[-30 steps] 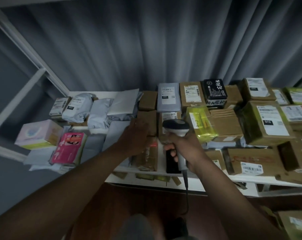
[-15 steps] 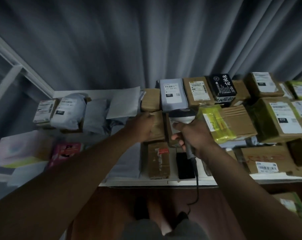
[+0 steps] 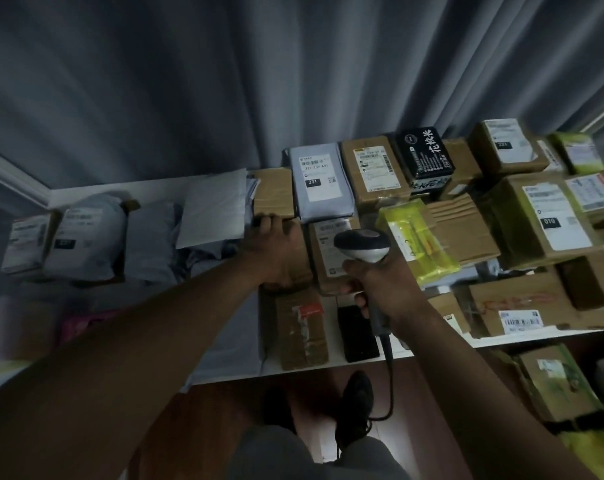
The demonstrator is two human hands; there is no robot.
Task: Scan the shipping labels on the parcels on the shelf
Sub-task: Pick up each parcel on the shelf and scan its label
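Parcels cover a white shelf [image 3: 331, 364]. My left hand [image 3: 276, 251] lies on a plain brown box [image 3: 302, 268] in the middle row. Its fingers curl over that box's far edge, right by another brown box [image 3: 272, 194] behind it. My right hand [image 3: 380, 289] grips the handle of a grey barcode scanner [image 3: 362, 244]. The scanner's head hovers over a brown parcel with a white label [image 3: 326, 251]. Behind that lies a grey mailer marked 231 [image 3: 319, 181].
Grey mailers [image 3: 85, 237] fill the left of the shelf. Labelled brown boxes [image 3: 543, 220], a black box [image 3: 425, 155] and a yellow-green bag [image 3: 414, 237] crowd the right. A taped box [image 3: 302, 330] and a black item [image 3: 357, 334] sit at the front edge. The scanner cord [image 3: 390, 386] hangs down.
My left hand has reached farther back over the brown box to its far edge. The scanner has moved back with it and now hovers over the labelled parcel. The view has shifted.
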